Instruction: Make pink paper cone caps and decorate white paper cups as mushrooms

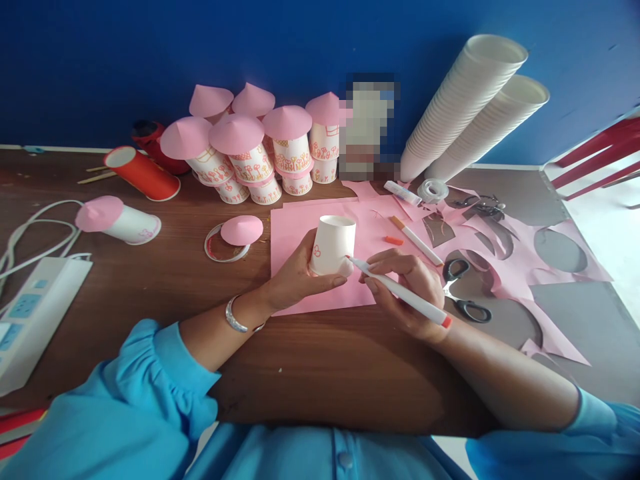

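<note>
My left hand (300,275) is closed around a white paper cup (336,243), which has a small red drawing on its left side. A white marker with a red end (407,297) is gripped in my right hand (407,287), its tip at the cup's lower right side. Beneath the cup lies pink paper (295,233). To the right of the paper cup are an orange marker cap (394,240) and another marker (416,241). Black-handled scissors (453,290) rest just beyond my right hand.
Decorated cups with pink cone roofs (290,143) stand at the back. Tall cup stacks (465,100) lean on the blue wall. Cut pink scraps (515,267) and tape (433,191) lie right. At left are a red cup (143,175), a roofed cup (133,223) and a power strip (43,320).
</note>
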Action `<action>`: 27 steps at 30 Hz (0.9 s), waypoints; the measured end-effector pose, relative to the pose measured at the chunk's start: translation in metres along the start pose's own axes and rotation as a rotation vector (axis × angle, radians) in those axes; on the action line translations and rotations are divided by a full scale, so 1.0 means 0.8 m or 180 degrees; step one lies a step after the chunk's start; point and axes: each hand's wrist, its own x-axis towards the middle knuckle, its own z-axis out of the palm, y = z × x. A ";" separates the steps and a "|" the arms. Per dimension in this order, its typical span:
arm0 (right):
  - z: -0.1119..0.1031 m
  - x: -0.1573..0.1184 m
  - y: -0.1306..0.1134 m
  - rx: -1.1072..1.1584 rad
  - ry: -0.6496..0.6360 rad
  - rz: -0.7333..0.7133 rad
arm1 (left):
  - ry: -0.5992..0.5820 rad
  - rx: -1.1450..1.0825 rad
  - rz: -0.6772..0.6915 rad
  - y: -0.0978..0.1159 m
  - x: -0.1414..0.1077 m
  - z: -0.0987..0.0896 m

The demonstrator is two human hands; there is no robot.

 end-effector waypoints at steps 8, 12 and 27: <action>0.000 0.000 -0.001 -0.0034 -0.0002 0.0009 | -0.0045 0.0027 0.0020 0.000 0.001 0.000; 0.000 -0.001 0.001 -0.0035 -0.0002 0.0047 | -0.0050 0.0044 0.0050 0.000 0.001 0.000; 0.001 0.000 0.003 -0.0084 0.0124 -0.0071 | -0.0034 -0.0020 0.0133 -0.004 0.002 -0.002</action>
